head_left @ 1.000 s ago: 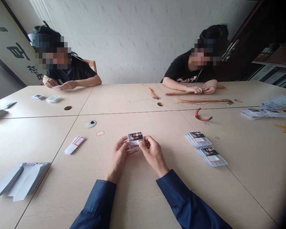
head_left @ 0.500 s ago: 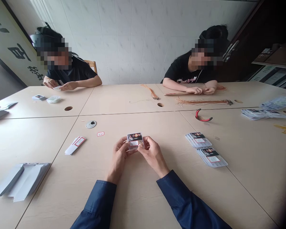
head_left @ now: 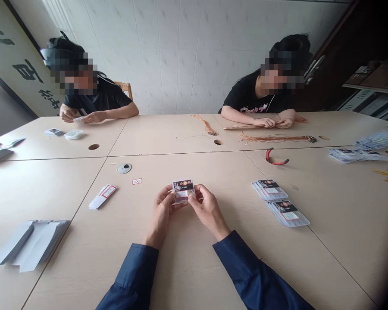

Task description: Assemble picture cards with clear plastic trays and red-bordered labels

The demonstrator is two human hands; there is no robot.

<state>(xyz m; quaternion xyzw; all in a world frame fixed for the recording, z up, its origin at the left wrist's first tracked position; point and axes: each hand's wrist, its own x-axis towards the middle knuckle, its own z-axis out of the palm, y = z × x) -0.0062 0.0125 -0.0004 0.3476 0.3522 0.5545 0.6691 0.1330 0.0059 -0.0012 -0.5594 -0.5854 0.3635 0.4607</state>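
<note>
1. The left hand (head_left: 161, 215) and the right hand (head_left: 210, 211), coming out of dark blue sleeves (head_left: 129, 275), hold a clear plastic packet (head_left: 183, 191) with a black and red printed card inside, above the pale wooden table (head_left: 213, 275) and in front of the person
2. The fingers of both hands are curled and close together, clamped on the packet from its two sides, with the right hand's fingertips (head_left: 196, 191) pressed against its edge
3. To the right of the packet, well apart from it, lie two stacks of similar packets (head_left: 269, 190), one just beside the other (head_left: 288, 213), and beyond them a curved red tool (head_left: 276, 157), too small to tell exactly
4. To the left of the packet are white slips with red-bordered labels (head_left: 102, 196), one loose label (head_left: 137, 181), and further off a pile of white paper sleeves (head_left: 29, 245)
5. Across the table, beyond the packet, one co-worker's hands (head_left: 93, 117) hold a small white item, and another co-worker's hands (head_left: 265, 122) rest on long orange cords (head_left: 278, 138)
</note>
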